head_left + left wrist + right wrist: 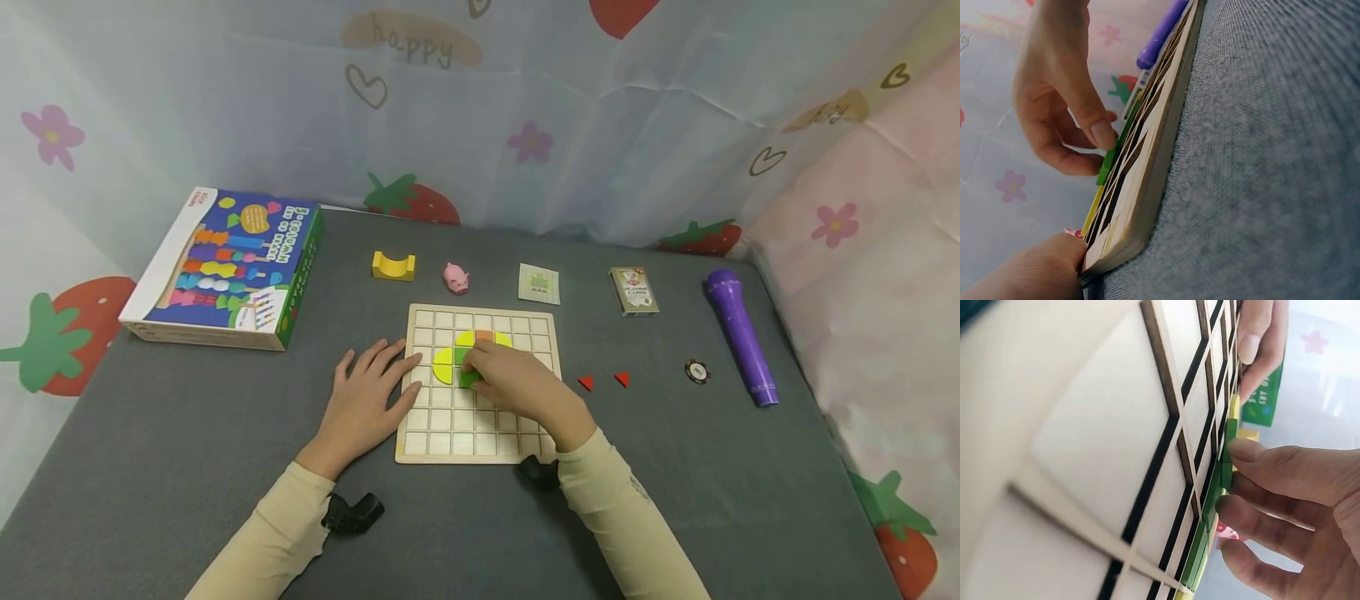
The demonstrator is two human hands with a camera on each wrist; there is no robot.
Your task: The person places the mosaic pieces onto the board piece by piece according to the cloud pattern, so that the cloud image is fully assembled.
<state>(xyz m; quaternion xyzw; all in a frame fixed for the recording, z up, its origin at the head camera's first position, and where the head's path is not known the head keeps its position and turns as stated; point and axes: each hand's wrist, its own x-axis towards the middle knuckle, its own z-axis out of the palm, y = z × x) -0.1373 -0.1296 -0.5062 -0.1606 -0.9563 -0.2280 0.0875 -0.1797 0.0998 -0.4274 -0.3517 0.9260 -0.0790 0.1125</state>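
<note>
A wooden grid board (465, 443) lies flat in front of me. Yellow quarter-round and half-round pieces (443, 367), an orange piece (484, 335) and green pieces (462, 356) sit on its upper middle squares. With curled thumb and fingers my right hand (521, 382) pinches a green piece (1107, 165) at the board's surface, covering part of the pattern in the head view. My left hand (365, 404) rests at the board's left edge, fingers spread, fingertips on the rim. Two red triangles (622, 379) lie to the right of the board.
Behind the board stand a yellow arch block (393, 267), a pink pig figure (455, 278), a pattern card (538, 284) and a playing-card box (633, 292). A game box (232, 267) is at left; a round chip (697, 371) and a purple microphone-like tube (742, 337) lie at right.
</note>
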